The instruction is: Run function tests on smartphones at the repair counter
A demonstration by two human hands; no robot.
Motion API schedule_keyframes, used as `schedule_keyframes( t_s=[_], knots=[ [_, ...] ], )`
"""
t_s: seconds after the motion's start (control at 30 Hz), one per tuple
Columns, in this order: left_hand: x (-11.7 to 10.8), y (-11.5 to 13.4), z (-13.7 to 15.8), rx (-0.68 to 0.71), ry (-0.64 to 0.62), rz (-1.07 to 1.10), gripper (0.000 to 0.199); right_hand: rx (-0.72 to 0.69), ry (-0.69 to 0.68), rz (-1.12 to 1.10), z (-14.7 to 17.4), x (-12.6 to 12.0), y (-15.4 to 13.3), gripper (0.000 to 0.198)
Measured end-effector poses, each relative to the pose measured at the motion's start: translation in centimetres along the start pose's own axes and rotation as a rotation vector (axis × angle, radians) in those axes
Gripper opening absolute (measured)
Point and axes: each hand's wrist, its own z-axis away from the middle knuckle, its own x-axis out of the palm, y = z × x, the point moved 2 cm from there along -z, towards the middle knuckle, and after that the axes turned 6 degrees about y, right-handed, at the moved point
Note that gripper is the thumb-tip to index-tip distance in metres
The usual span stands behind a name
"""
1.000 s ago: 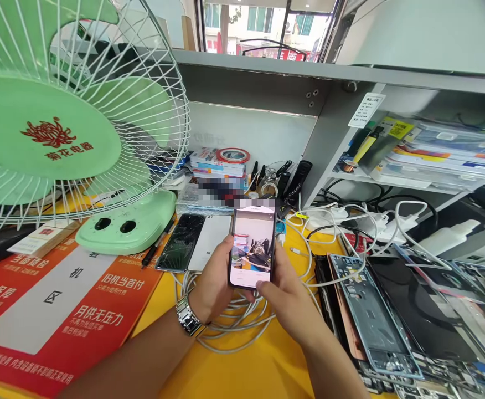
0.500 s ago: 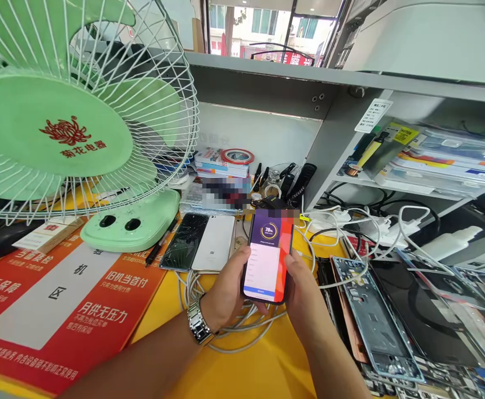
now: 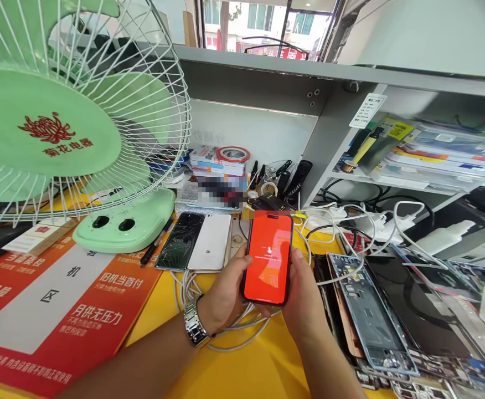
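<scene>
A smartphone (image 3: 268,266) with a dark frame is held upright above the yellow table. Its screen is solid red, with a small white icon and lines of text too small to read. My left hand (image 3: 226,293), a metal watch (image 3: 196,323) on its wrist, grips the phone's left edge with the thumb along the side. My right hand (image 3: 303,296) closes round the lower right edge. Fingers behind the phone are mostly hidden. Beyond my left hand lie a cracked black phone (image 3: 180,241) and a white phone (image 3: 210,243). Pale coiled cables (image 3: 242,334) run beneath my hands.
A green fan (image 3: 122,221) stands at left, over a red printed mat (image 3: 97,299). On the right lie phone frames (image 3: 371,316), dark screens (image 3: 417,305) and tangled white chargers (image 3: 392,227). Grey shelving (image 3: 251,72) and stacked boxes (image 3: 217,160) are at the back.
The phone's screen has gone from a purple and white page showing 78%, with red along its right side, to full red. Both hands keep their hold; the view has shifted slightly.
</scene>
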Motion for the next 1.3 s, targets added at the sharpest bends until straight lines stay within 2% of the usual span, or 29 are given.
schedule_keyframes(
  t_s=[0.1, 0.23, 0.33, 0.43, 0.53, 0.63, 0.77, 0.9, 1.0, 1.13, 1.3],
  knots=[
    [0.1, 0.1, 0.0, 0.011, 0.003, -0.021, 0.052, 0.086, 0.018, -0.012, 0.2, 0.3, -0.3, 0.030],
    [0.0, 0.2, 0.1, 0.030, 0.012, -0.048, 0.055, -0.014, 0.096, 0.125, 0.4, 0.5, -1.0, 0.017],
    [-0.2, 0.2, 0.1, 0.030, 0.003, -0.063, 0.055, -0.041, 0.097, 0.120, 0.3, 0.4, -1.2, 0.021],
    [-0.4, 0.1, 0.0, 0.049, 0.007, -0.063, 0.054, -0.070, 0.065, 0.242, 0.2, 0.2, -1.1, 0.017],
    [-0.5, 0.1, 0.0, 0.071, 0.003, -0.054, 0.052, -0.089, 0.033, 0.325, 0.1, 0.1, -1.0, 0.033],
    [-0.5, 0.1, 0.0, 0.061, 0.015, -0.051, 0.054, -0.074, 0.020, 0.263, 0.1, 0.0, -0.9, 0.029],
    [-0.5, 0.1, 0.0, 0.047, 0.009, -0.079, 0.053, -0.115, 0.041, 0.391, 0.0, -0.1, -1.0, 0.031],
    [-0.6, 0.1, 0.0, 0.027, 0.007, -0.067, 0.052, -0.068, 0.036, 0.321, 0.0, -0.1, -0.9, 0.025],
    [-0.7, 0.1, -0.1, 0.035, 0.009, -0.058, 0.054, -0.118, 0.058, 0.370, 0.0, 0.0, -1.0, 0.029],
    [-0.8, 0.0, -0.1, 0.032, 0.016, -0.046, 0.055, -0.121, 0.053, 0.333, -0.1, -0.1, -0.9, 0.025],
    [-0.7, 0.0, 0.0, 0.033, 0.040, -0.086, 0.055, -0.082, 0.026, 0.349, -0.2, -0.4, -0.6, 0.033]
  ],
)
